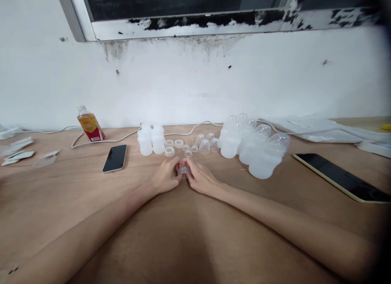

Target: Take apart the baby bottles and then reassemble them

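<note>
Between both hands, just above the wooden table [171, 235], is a small translucent ring [183, 170] with a clear piece in it. My left hand [166, 175] grips its left side, fingers curled. On the right side my right hand [201, 177] pinches the same ring. Beyond the hands lie several loose white rings [169, 151], small clear nipples [188, 153] and clear domed caps [204, 146]. White bottles without caps [158, 139] stand behind to the left.
Several capped white bottles [265, 159] stand to the right. A phone [115, 158] and a drink bottle [91, 124] are at the left, with a larger phone [339, 176] at the far right. A white cable [195, 129] runs along the back near plastic bags [305, 127].
</note>
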`<state>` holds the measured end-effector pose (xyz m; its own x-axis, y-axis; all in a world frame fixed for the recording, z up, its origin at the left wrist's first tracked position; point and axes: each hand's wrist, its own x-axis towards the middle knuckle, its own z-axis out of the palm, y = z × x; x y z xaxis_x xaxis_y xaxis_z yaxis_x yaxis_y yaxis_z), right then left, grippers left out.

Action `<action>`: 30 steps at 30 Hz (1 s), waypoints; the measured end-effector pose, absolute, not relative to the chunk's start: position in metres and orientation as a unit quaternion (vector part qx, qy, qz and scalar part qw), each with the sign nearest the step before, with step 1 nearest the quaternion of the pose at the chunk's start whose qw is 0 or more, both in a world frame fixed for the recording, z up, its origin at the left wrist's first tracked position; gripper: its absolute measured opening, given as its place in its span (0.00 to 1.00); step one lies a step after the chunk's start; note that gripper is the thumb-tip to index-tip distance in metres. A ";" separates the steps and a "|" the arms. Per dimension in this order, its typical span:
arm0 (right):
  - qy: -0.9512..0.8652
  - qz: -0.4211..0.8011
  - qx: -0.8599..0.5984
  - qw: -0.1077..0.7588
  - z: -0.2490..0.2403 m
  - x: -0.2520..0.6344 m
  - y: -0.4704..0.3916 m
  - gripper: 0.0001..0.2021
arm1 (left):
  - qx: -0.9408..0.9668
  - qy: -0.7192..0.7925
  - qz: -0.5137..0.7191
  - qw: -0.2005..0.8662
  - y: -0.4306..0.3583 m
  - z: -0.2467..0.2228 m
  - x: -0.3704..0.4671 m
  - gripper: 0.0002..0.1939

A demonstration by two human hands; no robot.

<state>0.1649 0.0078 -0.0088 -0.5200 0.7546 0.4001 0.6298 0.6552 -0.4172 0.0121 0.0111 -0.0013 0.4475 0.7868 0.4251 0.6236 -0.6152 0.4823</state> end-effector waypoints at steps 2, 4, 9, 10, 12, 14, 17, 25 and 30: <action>-0.860 0.125 -0.398 0.294 -0.008 0.164 0.008 0.12 | 0.837 0.425 0.314 0.141 0.010 -0.001 0.012 0.04; -0.853 0.143 -0.400 0.303 -0.007 0.164 0.009 0.09 | 0.827 0.432 0.321 0.161 0.011 -0.003 0.012 0.03; -0.830 0.198 -0.413 0.317 -0.004 0.165 0.012 0.06 | 0.779 0.443 0.376 0.234 0.017 -0.008 0.009 0.06; -0.830 0.204 -0.407 0.321 -0.004 0.166 0.012 0.07 | 0.770 0.445 0.384 0.247 0.019 -0.008 0.009 0.06; -0.832 0.208 -0.397 0.328 -0.003 0.166 0.011 0.09 | 0.764 0.437 0.391 0.269 0.021 -0.009 0.007 0.06; -0.828 0.206 -0.397 0.337 -0.004 0.166 0.011 0.09 | 0.768 0.423 0.391 0.279 0.021 -0.009 0.007 0.06; -0.812 0.207 -0.412 0.356 -0.005 0.166 0.011 0.09 | 0.778 0.418 0.384 0.269 0.018 -0.007 0.007 0.06; -0.801 0.222 -0.429 0.354 -0.005 0.166 0.011 0.06 | 0.821 0.427 0.350 0.142 0.010 -0.003 0.010 0.05; -0.818 0.233 -0.399 0.342 -0.002 0.166 0.010 0.08 | 0.807 0.465 0.347 0.111 0.012 -0.006 0.008 0.05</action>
<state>0.1662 0.0100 -0.0025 -0.4477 0.8120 0.3744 0.4927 0.5734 -0.6545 0.0081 0.0123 -0.0064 0.3269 0.8274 0.4566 0.6737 -0.5429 0.5014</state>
